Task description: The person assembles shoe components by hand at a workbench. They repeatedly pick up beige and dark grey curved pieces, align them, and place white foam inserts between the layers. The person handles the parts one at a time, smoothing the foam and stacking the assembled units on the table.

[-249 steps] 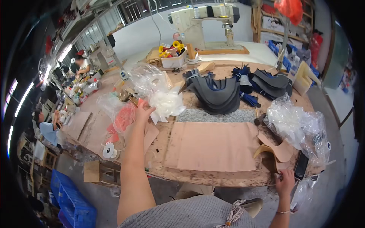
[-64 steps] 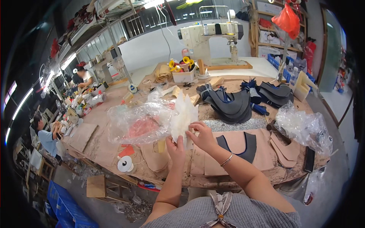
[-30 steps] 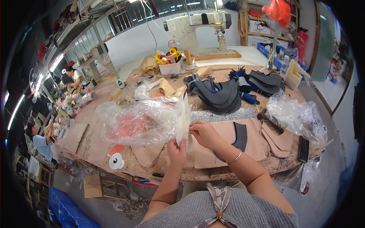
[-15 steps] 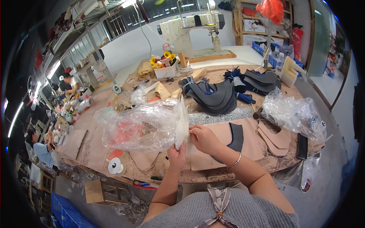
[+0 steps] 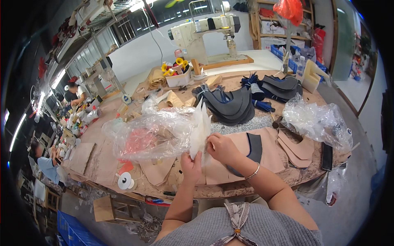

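Observation:
A stack of thin white sheets (image 5: 199, 130) stands upright at the middle of the worktable, its top edges fanned apart. My left hand (image 5: 191, 167) grips its lower end between thumb and fingers. Close by on the right, my right hand (image 5: 221, 148) is closed in a pinch at the sheets' right edge; what lies between its fingertips is too small to make out. Left of the stack, and touching it, spreads a clear plastic bag (image 5: 164, 137) with something reddish showing through. Under my right wrist lies a dark grey curved piece (image 5: 255, 147) with a blue edge, on pale pink-beige sheet material (image 5: 271, 149).
Bundles of grey curved pieces (image 5: 232, 107) lie beyond my hands. A sewing machine (image 5: 201, 39) stands at the back. To the right are crumpled clear plastic (image 5: 316, 123) and a phone (image 5: 326, 156). A white spool (image 5: 125, 180) sits near the front edge. Two people work far left.
The white sheets have spread apart at the top, where they were closer together before. My right hand has shifted slightly; my left hand keeps its grip almost in place.

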Available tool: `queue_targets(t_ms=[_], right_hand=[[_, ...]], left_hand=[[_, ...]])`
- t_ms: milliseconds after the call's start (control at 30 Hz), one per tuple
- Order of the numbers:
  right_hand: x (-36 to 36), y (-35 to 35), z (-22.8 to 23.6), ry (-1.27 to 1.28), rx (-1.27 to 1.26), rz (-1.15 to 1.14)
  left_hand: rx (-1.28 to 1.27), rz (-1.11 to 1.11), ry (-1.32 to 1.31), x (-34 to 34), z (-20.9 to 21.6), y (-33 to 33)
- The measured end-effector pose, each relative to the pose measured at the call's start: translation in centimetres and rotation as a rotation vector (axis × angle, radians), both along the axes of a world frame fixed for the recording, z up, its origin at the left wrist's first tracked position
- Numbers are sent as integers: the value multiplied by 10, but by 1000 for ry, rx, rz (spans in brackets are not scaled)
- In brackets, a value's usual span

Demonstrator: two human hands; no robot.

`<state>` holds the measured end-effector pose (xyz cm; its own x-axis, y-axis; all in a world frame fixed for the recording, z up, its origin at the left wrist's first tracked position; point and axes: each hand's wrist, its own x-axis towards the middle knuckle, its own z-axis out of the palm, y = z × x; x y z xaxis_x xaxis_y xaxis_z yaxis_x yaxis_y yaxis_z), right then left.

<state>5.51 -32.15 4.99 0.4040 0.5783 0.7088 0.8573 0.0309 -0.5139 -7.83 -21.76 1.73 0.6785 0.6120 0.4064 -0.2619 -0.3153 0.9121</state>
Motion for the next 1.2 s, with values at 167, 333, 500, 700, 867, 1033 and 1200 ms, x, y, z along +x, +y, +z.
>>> queue_targets(t_ms=[167, 333, 500, 700, 867, 1033, 1200], right_hand=[[24, -4, 14, 32, 8, -77], [17, -9, 25, 113, 227, 166], [21, -5, 6, 104, 255, 54], [53, 5, 11, 337, 367, -62], [69, 2, 20, 586, 281, -13], [81, 1, 14, 616, 291, -82], [89, -1, 13, 634, 290, -76]], left_hand=[[12, 103, -9, 9, 1, 6], [-99, 72, -253, 15, 29, -5], [-183, -34, -248, 16, 30, -10], [-223, -39, -152, 17, 30, -6], [-210, -16, -55, 18, 31, 4], [-189, -6, -30, 24, 22, 9], [-166, -20, -4, 23, 28, 12]])
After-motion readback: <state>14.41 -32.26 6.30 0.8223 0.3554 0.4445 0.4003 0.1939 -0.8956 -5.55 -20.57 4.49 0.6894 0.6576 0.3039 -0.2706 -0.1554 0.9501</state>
